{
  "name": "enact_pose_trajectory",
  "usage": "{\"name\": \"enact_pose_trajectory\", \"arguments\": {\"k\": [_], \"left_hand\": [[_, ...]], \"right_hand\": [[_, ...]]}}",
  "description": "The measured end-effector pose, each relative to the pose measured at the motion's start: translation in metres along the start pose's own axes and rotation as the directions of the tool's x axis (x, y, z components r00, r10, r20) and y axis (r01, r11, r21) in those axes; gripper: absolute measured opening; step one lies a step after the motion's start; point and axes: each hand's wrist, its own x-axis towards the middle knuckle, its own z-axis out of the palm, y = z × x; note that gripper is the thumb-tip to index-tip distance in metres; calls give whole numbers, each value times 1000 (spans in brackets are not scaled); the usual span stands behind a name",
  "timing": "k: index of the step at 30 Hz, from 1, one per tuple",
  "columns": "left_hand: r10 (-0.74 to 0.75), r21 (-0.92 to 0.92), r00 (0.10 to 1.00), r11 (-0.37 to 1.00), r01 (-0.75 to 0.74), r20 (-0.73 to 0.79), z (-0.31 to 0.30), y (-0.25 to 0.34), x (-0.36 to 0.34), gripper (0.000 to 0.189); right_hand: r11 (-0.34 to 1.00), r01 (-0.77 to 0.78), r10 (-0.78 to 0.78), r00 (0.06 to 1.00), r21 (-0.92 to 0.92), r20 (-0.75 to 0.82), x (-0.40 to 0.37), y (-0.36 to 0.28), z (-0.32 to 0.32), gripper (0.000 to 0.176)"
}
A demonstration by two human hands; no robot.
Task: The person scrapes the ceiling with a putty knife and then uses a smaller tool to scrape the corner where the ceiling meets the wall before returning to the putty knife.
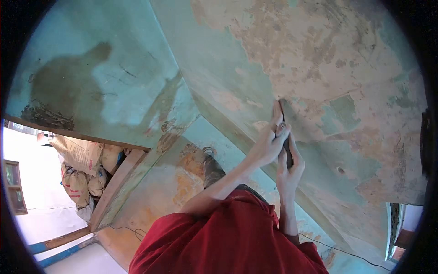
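Observation:
A long, narrow dark tool lies along the peeling wall, its upper end against the surface. Its exact kind is hard to make out. My left hand is closed on its upper part, fingers stretched along it toward the tip. Lower down, my right hand grips the same tool near its bottom end. Around the hands, pale green paint meets bare, beige patches where paint is gone. A patch of green paint remains just right of the hands.
At the left, a turquoise wall carries a shadow. Stuffed sacks are piled beyond a wooden beam. A thin cable runs at lower right. A small opening with a frame is at the right edge. My foot is below.

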Motion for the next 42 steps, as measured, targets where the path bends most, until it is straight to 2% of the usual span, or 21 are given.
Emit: {"name": "enact_pose_trajectory", "arguments": {"k": [3,7,8,9,12,14,15,17,18,20,22,25,27,31,32,33,34,35,37,40,42], "left_hand": [[131,307,991,945,-115,-32,-20,-13,8,68],[-22,207,1000,978,17,21,-53,-56,-2,59],[-97,236,991,969,72,96,-68,-77,-6,55],[-177,271,970,954,128,164,-85,-98,-13,52],[-357,569,926,739,362,-125,-134,-178,-67,37],[-234,652,931,665,365,-282,-177,-263,-137,28],[-146,753,959,596,280,-241,-195,-282,-180,33],[-578,608,631,271,746,-518,-229,-354,-281,56],[-634,532,570,279,799,-523,-249,-392,-348,65],[-736,679,422,-69,731,-530,-239,-335,-407,67],[-747,433,130,-226,873,-652,-239,-324,-448,63],[-684,413,123,-278,867,-719,-241,-322,-465,59],[-730,472,230,-141,870,-643,-225,-282,-420,61],[-687,680,501,14,733,-526,-245,-343,-333,62],[-520,727,705,212,653,-482,-236,-345,-308,53],[-555,723,675,178,667,-487,-229,-341,-270,40],[-420,408,764,664,627,-490,-211,-343,-243,37],[-368,825,882,368,429,-295,-207,-337,-215,42],[-419,688,856,526,499,-301,-147,-267,-155,38],[-368,666,904,620,414,-220,-119,-286,-105,35],[-601,380,799,744,549,24,-74,-212,-81,35]], "right_hand": [[996,-19,27,996,-91,88,4,0,3,45],[966,106,-69,985,-236,160,0,27,-3,43],[932,10,75,973,-362,220,-5,45,-9,42],[872,-75,225,939,-484,259,-13,72,-16,41],[711,-56,387,864,-701,323,-74,230,-35,30],[557,-105,625,706,-824,333,-130,298,-60,24],[504,54,634,654,-862,412,-176,371,-74,27],[587,-288,781,446,-757,437,-243,415,-106,33],[583,-305,786,444,-753,429,-252,417,-104,33],[568,-359,800,452,-741,394,-266,421,-101,35],[546,-417,819,450,-727,357,-276,419,-98,38],[515,-486,841,445,-707,307,-285,416,-92,43],[503,-523,848,451,-688,278,-290,416,-88,47],[475,-598,865,453,-646,216,-284,402,-78,54],[568,-619,801,566,-542,194,-275,397,-75,50],[659,-615,726,670,-433,155,-249,368,-70,45],[664,-625,728,666,-410,163,-224,343,-66,46],[670,-636,728,664,-384,170,-200,315,-63,47],[695,-642,713,674,-323,193,-165,264,-59,47],[745,-639,667,720,-193,191,-136,188,-54,47],[763,-636,647,748,-117,147,-132,171,-41,47]]}}
